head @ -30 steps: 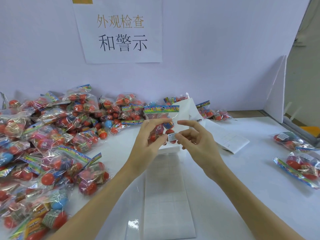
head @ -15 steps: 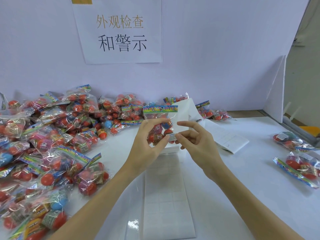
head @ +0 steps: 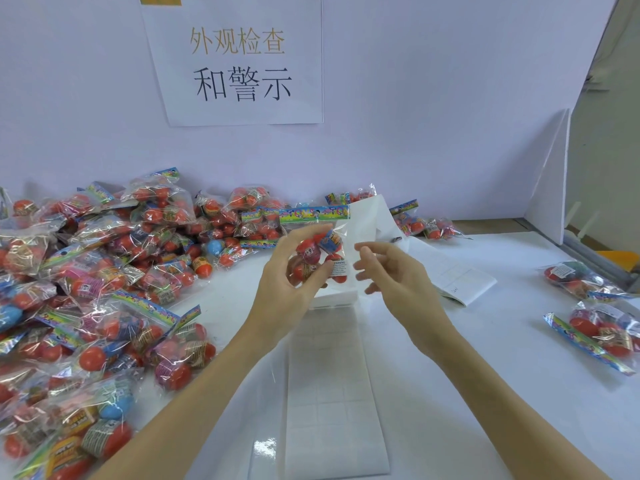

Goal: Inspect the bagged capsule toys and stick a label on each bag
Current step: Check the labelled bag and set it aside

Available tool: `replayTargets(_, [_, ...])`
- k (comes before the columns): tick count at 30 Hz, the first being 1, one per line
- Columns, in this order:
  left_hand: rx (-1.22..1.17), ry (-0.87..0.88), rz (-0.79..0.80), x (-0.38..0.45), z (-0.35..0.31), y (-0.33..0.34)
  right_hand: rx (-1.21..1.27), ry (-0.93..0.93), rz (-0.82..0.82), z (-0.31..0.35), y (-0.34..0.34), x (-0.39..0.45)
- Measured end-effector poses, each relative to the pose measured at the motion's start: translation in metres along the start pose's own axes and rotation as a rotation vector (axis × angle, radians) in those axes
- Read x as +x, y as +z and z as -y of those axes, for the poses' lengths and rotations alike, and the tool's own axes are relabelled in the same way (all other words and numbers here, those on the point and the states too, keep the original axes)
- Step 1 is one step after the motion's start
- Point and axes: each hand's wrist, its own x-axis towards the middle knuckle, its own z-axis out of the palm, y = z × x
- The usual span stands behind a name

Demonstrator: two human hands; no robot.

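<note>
My left hand point(head: 287, 282) grips a clear bag of red capsule toys point(head: 317, 251) upright above the table; the bag has a colourful header strip on top. A small white warning label point(head: 339, 267) sits on the bag's lower right front. My right hand point(head: 391, 275) hovers just right of the bag with fingers loosely spread, holding nothing and apart from the label. Below the hands lies a long label backing sheet point(head: 332, 386).
A large heap of bagged capsule toys point(head: 104, 289) covers the left side of the table. Two bags point(head: 595, 306) lie at the right edge. Folded white label sheets point(head: 453, 275) lie behind my right hand. A white wall with a paper sign point(head: 239, 60) stands behind.
My right hand pressed the label onto the bag, then let go and drew back to the right with fingers spread. The left hand kept holding the bag.
</note>
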Motion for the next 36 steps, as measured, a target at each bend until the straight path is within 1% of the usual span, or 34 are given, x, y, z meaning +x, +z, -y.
replayTargets(2, [-0.041, -0.012, 0.043, -0.001, -0.002, 0.002, 0.033, 0.048, 0.122, 0.003, 0.002, -0.002])
replayTargets(4, [-0.078, -0.027, 0.068, -0.002, -0.005, 0.003, 0.033, 0.039, 0.185, 0.002, 0.006, -0.004])
replayTargets(10, [-0.205, -0.082, 0.048, -0.002, -0.007, 0.005, 0.134, 0.033, 0.182, 0.001, 0.001, -0.001])
replayTargets(12, [-0.191, -0.076, 0.033, -0.001, -0.008, 0.003, 0.133, 0.035, 0.206, 0.001, 0.001, -0.002])
replayTargets(15, [-0.157, -0.065, 0.016, -0.001, -0.009, 0.002, 0.205, 0.069, 0.227, 0.003, 0.003, -0.004])
replayTargets(20, [-0.178, -0.065, 0.035, -0.001, -0.011, 0.003, 0.143, 0.014, 0.231, 0.003, 0.003, -0.005])
replayTargets(23, [-0.195, -0.054, 0.068, -0.001, -0.012, 0.003, 0.243, 0.059, 0.226, 0.001, 0.000, -0.003])
replayTargets(28, [-0.266, -0.060, 0.104, 0.001, -0.011, -0.001, 0.425, 0.140, 0.305, 0.000, -0.005, 0.000])
replayTargets(30, [-0.266, -0.091, 0.060, 0.001, -0.011, -0.003, 0.369, 0.118, 0.311, 0.000, -0.006, 0.000])
replayTargets(33, [-0.194, -0.197, -0.111, 0.005, -0.012, -0.006, 0.103, 0.030, 0.275, 0.000, -0.009, 0.001])
replayTargets(34, [-0.180, -0.239, -0.139, 0.007, -0.013, -0.008, 0.056, 0.012, 0.260, -0.001, -0.009, 0.001])
replayTargets(36, [-0.127, -0.292, -0.126, 0.009, -0.011, -0.010, 0.091, 0.022, 0.224, -0.002, -0.008, 0.001])
